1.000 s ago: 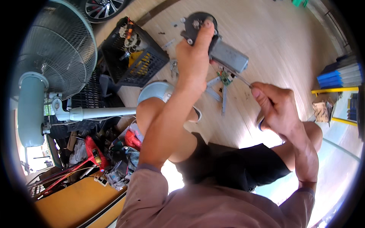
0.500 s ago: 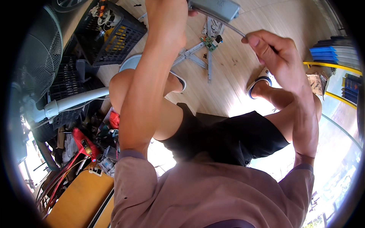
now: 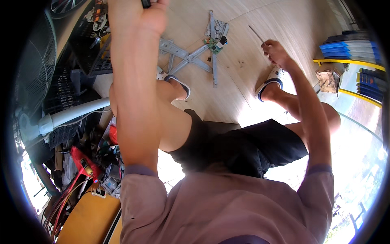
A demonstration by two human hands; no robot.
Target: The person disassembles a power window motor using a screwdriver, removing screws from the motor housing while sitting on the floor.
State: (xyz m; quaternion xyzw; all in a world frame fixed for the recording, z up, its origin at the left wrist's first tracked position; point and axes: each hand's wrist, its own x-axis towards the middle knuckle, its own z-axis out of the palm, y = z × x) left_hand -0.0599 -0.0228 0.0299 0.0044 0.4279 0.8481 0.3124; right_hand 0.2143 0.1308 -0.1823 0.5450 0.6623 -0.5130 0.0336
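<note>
My right hand (image 3: 276, 53) is closed on one end of a thin metal rod (image 3: 256, 34), which looks like a screwdriver shaft; any handle is hidden in the fist. The rod's free end points up and left over the floor. At the upper edge, my left hand (image 3: 155, 18) is partly cut off and a little blurred. Its fingers curl by a small black thing (image 3: 146, 3) that I cannot make out. Between the hands, on the floor, lie a grey metal cross-shaped bracket (image 3: 191, 57), a green circuit board (image 3: 214, 45) and a grey metal plate (image 3: 219, 29).
Black plastic crates (image 3: 81, 55) with parts and a pale pipe (image 3: 77, 114) are at the left. Below them lie a red funnel-like thing (image 3: 86, 162) and a yellow-orange panel (image 3: 87, 217). Blue stacked packs (image 3: 337, 49) fill a yellow-edged shelf (image 3: 349, 62) at the right.
My left hand has moved left and up, and the grey box-like thing near it has left the view. My right hand, with the rod, has drawn slightly away, and the hands are farther apart.
</note>
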